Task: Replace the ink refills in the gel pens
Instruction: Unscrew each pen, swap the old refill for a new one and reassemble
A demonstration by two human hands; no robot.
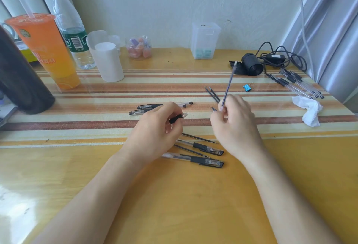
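Left hand point(155, 129) low over the wooden table point(174, 201), fingers curled, pinching a short black grip section point(176, 118) with its clear tip pointing toward the right hand. Right hand point(235, 121) level with the left and a little apart from it, fingers closed round the lower end of a long slim pen tube point(229, 83) that slants up and away from the hand; barrel or refill, cannot tell, blurred. The two parts are apart, not touching. Just beyond the left hand's knuckles: two capped gel pens point(144, 109) lying side by side, partly hidden by the fingers. Below and between both wrists: two more capped pens point(205, 153), caps pointing to the right-hand side, with two thin dark refills point(199, 138) lying loose among them. Just beyond the right hand: a pair of dark refills point(213, 94), their near ends hidden behind the fingers. Further out past the right hand: a blue binder clip point(247, 87), a black roll point(252, 65), a power adapter with coiled cable point(275, 56). Well out to the right hand's outer side: a bundle of clear pens point(301, 85) and a crumpled white tissue point(309, 110). Far beyond the left hand, along the wall: an orange drink cup with straw point(45, 50), a water bottle point(72, 30), a white roll in a clear cup point(108, 60), a small jar of coloured pieces point(138, 47), a clear plastic box point(205, 40).
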